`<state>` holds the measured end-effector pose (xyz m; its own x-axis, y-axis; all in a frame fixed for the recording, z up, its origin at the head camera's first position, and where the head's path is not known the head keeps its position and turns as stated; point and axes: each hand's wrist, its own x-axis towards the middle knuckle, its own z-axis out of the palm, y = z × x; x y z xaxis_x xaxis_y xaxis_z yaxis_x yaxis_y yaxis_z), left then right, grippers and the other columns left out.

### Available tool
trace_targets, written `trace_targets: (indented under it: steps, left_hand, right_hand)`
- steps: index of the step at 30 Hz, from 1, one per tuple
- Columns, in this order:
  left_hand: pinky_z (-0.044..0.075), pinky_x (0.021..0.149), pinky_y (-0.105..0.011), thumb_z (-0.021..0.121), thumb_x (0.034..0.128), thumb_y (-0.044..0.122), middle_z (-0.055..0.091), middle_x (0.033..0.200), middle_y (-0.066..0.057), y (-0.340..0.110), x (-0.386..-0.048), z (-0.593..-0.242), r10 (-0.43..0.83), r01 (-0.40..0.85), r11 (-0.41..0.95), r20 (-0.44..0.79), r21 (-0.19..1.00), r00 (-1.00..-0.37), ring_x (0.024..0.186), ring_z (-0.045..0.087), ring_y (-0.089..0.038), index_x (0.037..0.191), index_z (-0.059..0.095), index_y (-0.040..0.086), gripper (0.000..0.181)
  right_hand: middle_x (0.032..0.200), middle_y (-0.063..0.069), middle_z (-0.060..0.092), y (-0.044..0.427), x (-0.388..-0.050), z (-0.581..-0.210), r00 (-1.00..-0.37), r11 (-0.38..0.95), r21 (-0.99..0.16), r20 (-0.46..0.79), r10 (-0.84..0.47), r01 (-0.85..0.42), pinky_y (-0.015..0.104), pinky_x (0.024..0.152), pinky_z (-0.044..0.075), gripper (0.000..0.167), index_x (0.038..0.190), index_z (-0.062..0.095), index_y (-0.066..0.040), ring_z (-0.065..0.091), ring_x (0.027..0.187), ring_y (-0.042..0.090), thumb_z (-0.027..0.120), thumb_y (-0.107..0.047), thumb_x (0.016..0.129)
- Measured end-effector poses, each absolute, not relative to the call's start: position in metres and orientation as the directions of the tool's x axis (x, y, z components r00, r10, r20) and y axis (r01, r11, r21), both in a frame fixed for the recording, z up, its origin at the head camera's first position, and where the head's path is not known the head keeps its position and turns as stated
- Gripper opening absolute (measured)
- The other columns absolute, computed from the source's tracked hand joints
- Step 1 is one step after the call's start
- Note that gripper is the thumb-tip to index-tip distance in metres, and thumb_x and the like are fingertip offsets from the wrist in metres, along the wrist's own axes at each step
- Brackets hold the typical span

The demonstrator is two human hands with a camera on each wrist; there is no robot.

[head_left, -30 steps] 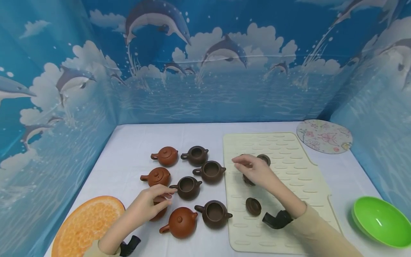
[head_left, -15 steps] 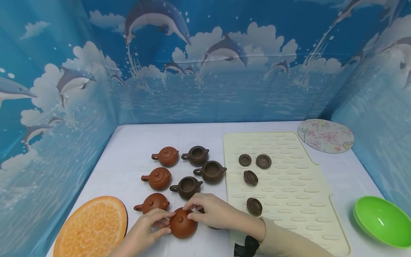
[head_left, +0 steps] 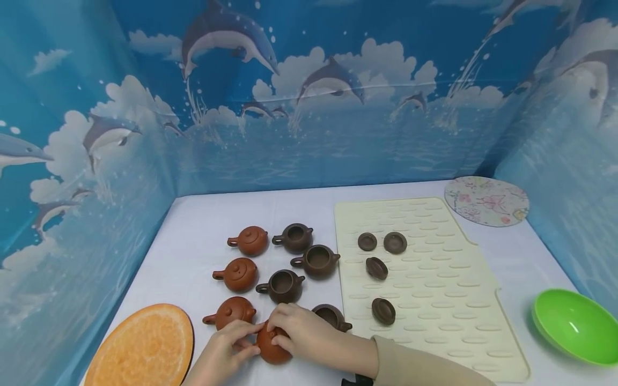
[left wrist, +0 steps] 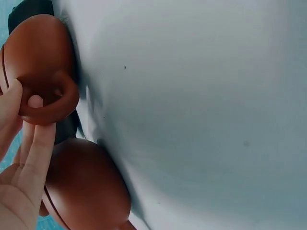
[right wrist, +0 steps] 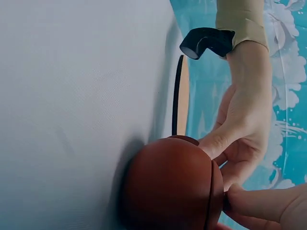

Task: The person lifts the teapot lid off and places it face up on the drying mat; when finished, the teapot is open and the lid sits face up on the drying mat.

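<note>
At the front of the white table, a lidded red-brown teapot (head_left: 273, 347) is between both hands. My left hand (head_left: 223, 351) grips it by the handle; in the left wrist view a fingertip shows through the handle loop (left wrist: 62, 108). My right hand (head_left: 301, 332) reaches over the top, and in the right wrist view its thumb and a finger pinch the lid knob (right wrist: 227, 201). The lid (right wrist: 217, 191) sits on the teapot body. Three more red-brown lidded teapots (head_left: 241, 274) stand behind and left. Several dark open teapots (head_left: 318, 260) stand to the right, one partly behind the right hand.
Several dark lids (head_left: 395, 243) lie on a cream ridged mat (head_left: 434, 279) at the right. A green bowl (head_left: 574, 327) stands at far right, a patterned oval mat (head_left: 486, 201) at back right, and an orange round mat (head_left: 142, 348) at front left.
My right hand has moved from over the dark lids to the front red-brown teapot. My left hand has come down and taken hold of that teapot's handle.
</note>
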<state>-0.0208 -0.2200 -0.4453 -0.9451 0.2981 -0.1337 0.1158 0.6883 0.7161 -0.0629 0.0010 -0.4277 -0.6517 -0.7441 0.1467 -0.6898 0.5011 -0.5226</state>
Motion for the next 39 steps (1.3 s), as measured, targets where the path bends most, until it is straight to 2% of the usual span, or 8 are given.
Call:
trace_targets:
  steps: [5, 9, 15, 21, 25, 29, 34, 39]
  left_hand:
    - [0.053, 0.066, -0.017, 0.08, 0.0808, 0.013, 0.066, 0.111, -0.008, -0.222, -0.02, -0.45, 0.304, 0.127, 0.666, -0.112, 0.735, -0.946, 0.074, 0.061, 0.004, 0.119, 0.07, 0.006, 0.04]
    - [0.054, 0.065, -0.017, 0.08, 0.08, 0.011, 0.066, 0.111, -0.008, -0.223, -0.021, -0.45, 0.304, 0.112, 0.662, -0.129, 0.741, -0.944, 0.075, 0.062, 0.004, 0.117, 0.07, 0.006, 0.039]
    - [0.053, 0.065, -0.017, 0.08, 0.0797, 0.009, 0.065, 0.106, -0.004, -0.22, -0.024, -0.447, 0.287, 0.063, 0.677, -0.184, 0.733, -0.94, 0.074, 0.06, 0.004, 0.118, 0.07, 0.008, 0.04]
    - [0.053, 0.064, -0.017, 0.08, 0.0804, 0.01, 0.064, 0.106, -0.002, -0.218, -0.025, -0.443, 0.267, 0.019, 0.69, -0.231, 0.724, -0.936, 0.073, 0.058, 0.003, 0.119, 0.069, 0.008, 0.04]
    - [0.052, 0.064, -0.017, 0.08, 0.0802, 0.011, 0.064, 0.106, -0.002, -0.218, -0.026, -0.442, 0.268, 0.005, 0.693, -0.251, 0.721, -0.93, 0.072, 0.058, 0.002, 0.119, 0.07, 0.009, 0.04]
    - [0.052, 0.064, -0.017, 0.081, 0.0796, 0.011, 0.065, 0.107, -0.001, -0.217, -0.027, -0.441, 0.266, -0.007, 0.696, -0.266, 0.718, -0.926, 0.072, 0.057, 0.001, 0.118, 0.07, 0.009, 0.04]
    - [0.051, 0.063, -0.018, 0.081, 0.0797, 0.012, 0.065, 0.107, -0.001, -0.218, -0.028, -0.442, 0.257, -0.012, 0.7, -0.267, 0.714, -0.929, 0.072, 0.057, 0.001, 0.118, 0.07, 0.01, 0.039]
    - [0.051, 0.063, -0.018, 0.08, 0.0799, 0.012, 0.064, 0.107, -0.001, -0.218, -0.028, -0.442, 0.256, -0.012, 0.699, -0.267, 0.715, -0.929, 0.072, 0.057, 0.001, 0.118, 0.07, 0.01, 0.039]
  right_hand:
    - [0.099, -0.007, 0.062, -0.002, -0.059, -0.431, -0.634, 0.507, -0.443, 0.204, -0.746, -0.739, 0.013, 0.078, 0.049, 0.007, 0.095, 0.065, -0.018, 0.059, 0.092, 0.002, 0.07, -0.017, 0.091]
    - [0.1, -0.006, 0.064, 0.005, -0.059, -0.425, -0.657, 0.467, -0.552, 0.209, -0.725, -0.691, 0.014, 0.08, 0.049, 0.006, 0.096, 0.063, -0.017, 0.059, 0.092, 0.001, 0.068, -0.017, 0.093]
    - [0.116, 0.002, 0.068, 0.042, -0.075, -0.408, -0.769, 0.312, -0.867, 0.119, -0.628, -0.389, 0.018, 0.086, 0.054, 0.007, 0.101, 0.065, -0.013, 0.067, 0.105, 0.012, 0.067, -0.015, 0.094]
    - [0.122, 0.012, 0.068, 0.105, -0.1, -0.404, -0.89, 0.234, -0.965, -0.003, -0.456, -0.117, 0.023, 0.088, 0.055, 0.018, 0.108, 0.066, -0.006, 0.068, 0.108, 0.019, 0.066, -0.018, 0.095]
    - [0.12, 0.014, 0.066, 0.151, -0.111, -0.411, -0.932, 0.172, -0.982, -0.134, -0.335, 0.079, 0.024, 0.089, 0.054, 0.032, 0.117, 0.061, 0.003, 0.066, 0.102, 0.009, 0.062, -0.022, 0.098]
    - [0.113, -0.002, 0.062, 0.191, -0.117, -0.426, -0.936, 0.042, -0.971, -0.24, -0.256, 0.237, 0.022, 0.088, 0.055, 0.03, 0.121, 0.057, 0.002, 0.063, 0.1, 0.002, 0.056, -0.021, 0.101]
    - [0.112, -0.004, 0.067, 0.227, -0.125, -0.45, -0.926, -0.206, -0.929, -0.24, -0.293, 0.307, 0.029, 0.094, 0.054, 0.023, 0.123, 0.056, -0.005, 0.068, 0.104, 0.011, 0.048, -0.015, 0.104]
    - [0.112, 0.004, 0.068, 0.243, -0.131, -0.464, -0.899, -0.371, -0.836, -0.289, -0.328, 0.404, 0.035, 0.099, 0.05, 0.028, 0.129, 0.044, -0.007, 0.069, 0.106, 0.018, 0.042, -0.025, 0.107]
